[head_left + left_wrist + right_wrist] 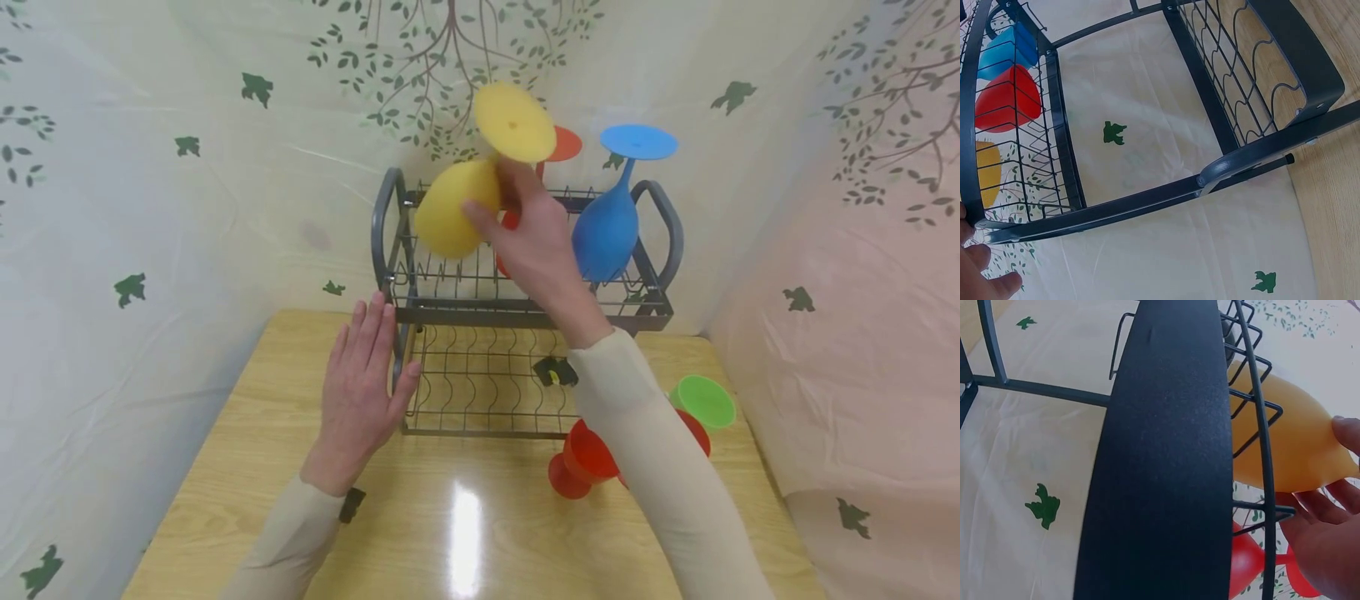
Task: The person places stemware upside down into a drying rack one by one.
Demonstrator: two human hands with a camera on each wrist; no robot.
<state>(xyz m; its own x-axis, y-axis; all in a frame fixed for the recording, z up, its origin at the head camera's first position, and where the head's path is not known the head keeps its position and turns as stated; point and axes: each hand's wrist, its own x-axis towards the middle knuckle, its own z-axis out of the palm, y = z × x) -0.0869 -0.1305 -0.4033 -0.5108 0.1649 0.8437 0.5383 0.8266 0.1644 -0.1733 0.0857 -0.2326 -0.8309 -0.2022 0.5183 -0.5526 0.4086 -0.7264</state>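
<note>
Up on the top tier of a gray two-tier dish rack (480, 317), a blue wine glass (604, 236) and a red wine glass (568, 145) stand upside down, feet in the air, so those two look done to me. The yellow wine glass (452, 210) is number three and, I'd say, only halfway there: it's tilted at the left end of that same tier, foot up, with the right hand (536, 237) pinching it around where bowl meets stem. Can't tell if its rim touches the wires. The left hand (360, 392) isn't gripping anything, fingers straight and close together, thumb spread off, right by the rack's left upright. Down on the wooden table (247, 467), near the rack's right front, are a red footed cup (588, 454), a second red cup (696, 432) partly behind the right sleeve (652, 467), and a green cup (705, 402); probably what's left, if they count. Brands? Nothing readable on glasses or rack, and the dark patch (546, 372) with a yellow spot at the lower tier is too small to make out.
</note>
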